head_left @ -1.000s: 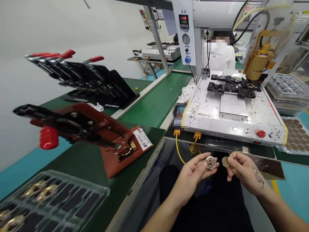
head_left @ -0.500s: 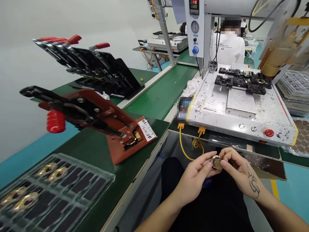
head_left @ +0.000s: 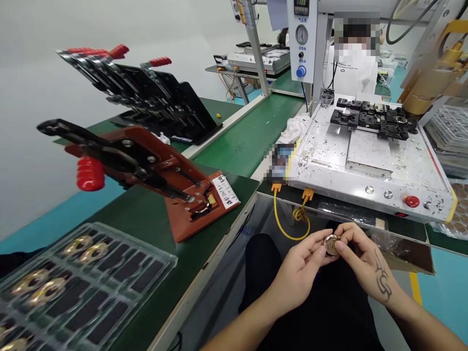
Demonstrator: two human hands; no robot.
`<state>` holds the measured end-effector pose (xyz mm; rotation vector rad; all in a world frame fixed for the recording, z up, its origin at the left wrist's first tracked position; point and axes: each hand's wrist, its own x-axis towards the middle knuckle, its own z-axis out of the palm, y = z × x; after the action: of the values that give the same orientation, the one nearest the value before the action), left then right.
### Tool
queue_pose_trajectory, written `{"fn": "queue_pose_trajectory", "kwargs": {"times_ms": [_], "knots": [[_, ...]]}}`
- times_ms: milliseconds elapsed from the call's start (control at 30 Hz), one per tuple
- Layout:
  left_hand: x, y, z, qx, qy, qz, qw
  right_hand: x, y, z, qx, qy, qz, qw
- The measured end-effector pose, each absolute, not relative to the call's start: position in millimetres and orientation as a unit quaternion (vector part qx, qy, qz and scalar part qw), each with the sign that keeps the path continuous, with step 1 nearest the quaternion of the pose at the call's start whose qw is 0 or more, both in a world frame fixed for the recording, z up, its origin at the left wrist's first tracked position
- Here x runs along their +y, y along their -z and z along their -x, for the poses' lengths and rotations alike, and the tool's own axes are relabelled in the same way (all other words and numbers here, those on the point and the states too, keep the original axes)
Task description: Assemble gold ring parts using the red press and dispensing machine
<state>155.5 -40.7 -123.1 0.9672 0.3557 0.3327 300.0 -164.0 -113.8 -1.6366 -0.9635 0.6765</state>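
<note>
Above my lap, a small round gold-coloured watch case (head_left: 331,245) is held between both hands. My left hand (head_left: 302,265) pinches its left side with thumb and fingers. On its right side, the thumb and fingertips of my right hand (head_left: 360,256) are closed on the rim. The disc's face is turned up, with small markings too tiny to read. To the left, a clear tray (head_left: 168,261) holds several gold rings (head_left: 94,252) in its compartments. A red-brown clamp press (head_left: 179,229) with a red grip stands behind the tray.
A white machine (head_left: 329,170) with black fixtures (head_left: 383,119) stands ahead on the right. Black clamps with red handles (head_left: 161,62) are at the back left, beside a green belt (head_left: 252,131). A person in white (head_left: 353,73) sits beyond. Yellow cables (head_left: 280,222) hang below the machine.
The camera view has shifted slightly, showing more of the tray. The disc now lies flatter within the round case between my fingers. Both hands have kept their hold.
</note>
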Motion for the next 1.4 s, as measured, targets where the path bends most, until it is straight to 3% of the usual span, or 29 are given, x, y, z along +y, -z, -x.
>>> {"fn": "queue_pose_trajectory", "kwargs": {"times_ms": [167, 333, 500, 600, 833, 1167, 1300, 1400], "knots": [[-44.9, 130.5, -157.3, 0.171, -0.170, -0.499, 0.832, -164.0, 117.5, -298.2, -0.440, -0.226, 0.698, 0.518], [-47.2, 138.7, -156.5, 0.195, -0.205, -0.607, 0.743, -164.0, 128.3, -301.5, -0.482, -0.141, 0.723, 0.475], [-34.6, 129.9, -152.8, 0.153, -0.172, -0.694, 0.682, -160.5, 126.8, -310.3, -0.573, -0.159, 0.675, 0.438], [-24.9, 121.8, -153.7, 0.179, -0.197, -0.662, 0.700, -154.8, 122.2, -313.0, -0.538, -0.185, 0.673, 0.473], [-22.7, 112.5, -153.5, 0.231, -0.204, -0.583, 0.752, -141.1, 124.8, -305.6, -0.325, -0.399, 0.622, 0.591], [-26.8, 104.4, -148.5, 0.253, -0.210, -0.604, 0.726, -138.2, 123.5, -292.1, -0.318, -0.389, 0.614, 0.609], [-20.5, 102.4, -145.5, 0.257, -0.205, -0.645, 0.690, -135.8, 123.2, -298.0, -0.395, -0.346, 0.617, 0.586], [-18.7, 101.2, -144.0, 0.262, -0.212, -0.676, 0.655, -132.2, 115.1, -309.4, -0.562, -0.262, 0.603, 0.502]]}}
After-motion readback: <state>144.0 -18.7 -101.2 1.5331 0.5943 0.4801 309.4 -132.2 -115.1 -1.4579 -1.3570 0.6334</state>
